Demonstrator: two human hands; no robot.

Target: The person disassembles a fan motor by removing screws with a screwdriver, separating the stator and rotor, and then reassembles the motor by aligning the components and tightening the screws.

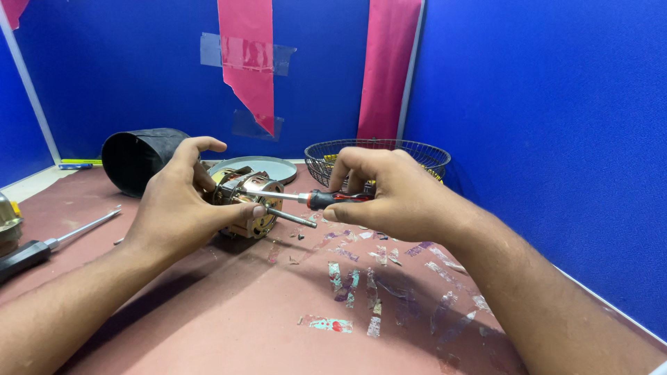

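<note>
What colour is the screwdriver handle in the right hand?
Black and red screwdriver handle, seen in the head view.

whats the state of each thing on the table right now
motor: tilted up off the table, shaft pointing right, gripped by the left hand
red and black screwdriver: held level in the right hand, tip at the motor
second screwdriver: lying flat at the left, untouched
black cylinder: on its side, open end toward the motor
wire basket: upright behind the right hand

A makeshift repair workbench: blue partition panels (528, 104) wall in a worn reddish tabletop (229, 312) flecked with tape scraps, with a black-handled screwdriver (42, 250) at its left edge and a round wire fan guard (417, 154) at the back corner
</note>
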